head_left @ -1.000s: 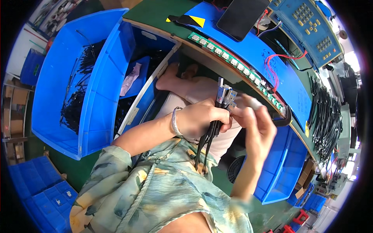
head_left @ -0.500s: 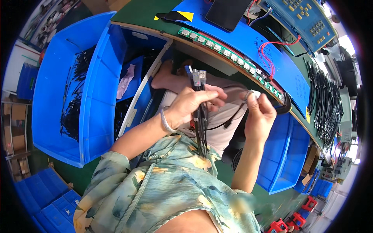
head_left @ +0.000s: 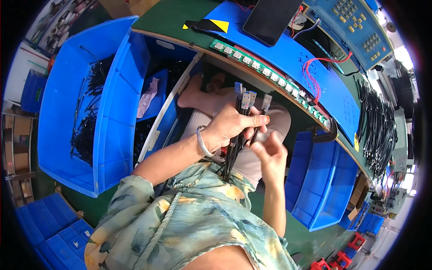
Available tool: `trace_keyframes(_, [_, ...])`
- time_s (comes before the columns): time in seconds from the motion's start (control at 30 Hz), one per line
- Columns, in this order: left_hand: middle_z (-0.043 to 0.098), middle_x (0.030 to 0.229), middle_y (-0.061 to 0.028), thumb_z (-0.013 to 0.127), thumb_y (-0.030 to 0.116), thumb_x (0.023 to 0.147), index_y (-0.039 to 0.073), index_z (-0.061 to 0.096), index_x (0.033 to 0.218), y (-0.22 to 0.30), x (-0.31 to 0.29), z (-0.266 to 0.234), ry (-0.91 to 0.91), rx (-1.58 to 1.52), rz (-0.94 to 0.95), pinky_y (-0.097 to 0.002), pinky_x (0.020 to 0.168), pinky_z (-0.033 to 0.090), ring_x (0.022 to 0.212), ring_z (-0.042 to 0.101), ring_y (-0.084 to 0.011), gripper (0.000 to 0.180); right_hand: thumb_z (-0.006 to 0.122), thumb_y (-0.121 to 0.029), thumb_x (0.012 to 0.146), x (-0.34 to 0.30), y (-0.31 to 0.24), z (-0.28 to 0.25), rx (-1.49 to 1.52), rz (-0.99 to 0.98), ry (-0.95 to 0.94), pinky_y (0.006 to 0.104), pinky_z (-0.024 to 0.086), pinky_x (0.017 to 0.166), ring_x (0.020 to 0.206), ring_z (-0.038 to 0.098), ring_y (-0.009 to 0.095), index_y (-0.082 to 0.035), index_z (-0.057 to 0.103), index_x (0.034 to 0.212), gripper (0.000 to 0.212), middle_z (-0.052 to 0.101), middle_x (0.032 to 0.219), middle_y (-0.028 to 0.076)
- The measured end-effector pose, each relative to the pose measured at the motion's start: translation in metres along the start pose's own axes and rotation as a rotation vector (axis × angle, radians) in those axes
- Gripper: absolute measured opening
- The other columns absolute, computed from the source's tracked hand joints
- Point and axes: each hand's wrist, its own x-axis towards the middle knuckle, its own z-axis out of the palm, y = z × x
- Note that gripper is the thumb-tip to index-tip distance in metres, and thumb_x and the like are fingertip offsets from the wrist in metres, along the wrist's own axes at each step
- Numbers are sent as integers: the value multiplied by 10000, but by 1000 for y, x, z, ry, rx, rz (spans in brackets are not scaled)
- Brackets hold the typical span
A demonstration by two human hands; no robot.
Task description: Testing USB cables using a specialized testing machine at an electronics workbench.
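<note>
My left hand [head_left: 231, 123] is wrapped round a bundle of black USB cables [head_left: 230, 159] above my lap. Their metal plugs [head_left: 246, 99] point up past the fist. One more USB cable with a metal plug [head_left: 267, 102] stands slightly apart, pinched at the left thumb and fingertips. Just below and to the right is my right hand [head_left: 272, 157], its thumb apart from the half-curled, somewhat blurred fingers. Nothing shows in it, and its fingertips are close to the lower part of the separate cable.
A green circuit board with white sockets [head_left: 270, 73] lines the bench edge beyond my hands. Blue bins [head_left: 101, 135] with black cables stand left, and a blue bin [head_left: 321, 189] stands right. A phone [head_left: 272, 20], a blue test device [head_left: 360, 31] and a cable heap [head_left: 378, 130] lie on the bench.
My right hand has come left and down from beside the bench edge toward the bundle. A separate plug now stands at my left fingertips. The left hand has shifted slightly right.
</note>
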Motion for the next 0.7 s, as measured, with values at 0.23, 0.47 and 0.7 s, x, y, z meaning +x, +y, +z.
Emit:
trace_keyframes(0.23, [606, 724, -98, 587, 158, 785, -14, 583, 874, -1, 8, 18, 112, -24, 75, -182, 419, 379, 444, 466, -63, 194, 474, -9, 807, -5, 8, 13, 326, -11, 155, 225, 384, 519, 540, 454, 105, -7, 485, 797, 15, 505, 690, 44])
trace_keyframes(0.47, [587, 656, -93, 544, 189, 812, -27, 577, 851, 4, 13, 13, -6, 88, 114, -169, 387, 318, 404, 424, -55, 221, 550, 45, 735, -39, 24, -37, -179, -39, 20, 191, 347, 430, 498, 454, 68, 10, 506, 662, 92, 517, 620, 35])
trace_keyframes(0.7, [566, 562, -85, 562, 156, 767, -15, 574, 721, 6, 31, 29, -71, 137, 52, -196, 354, 296, 362, 406, -55, 177, 539, 90, 707, -80, 9, -114, -298, 7, 274, 194, 402, 466, 519, 499, 91, 64, 576, 727, 50, 604, 713, 113])
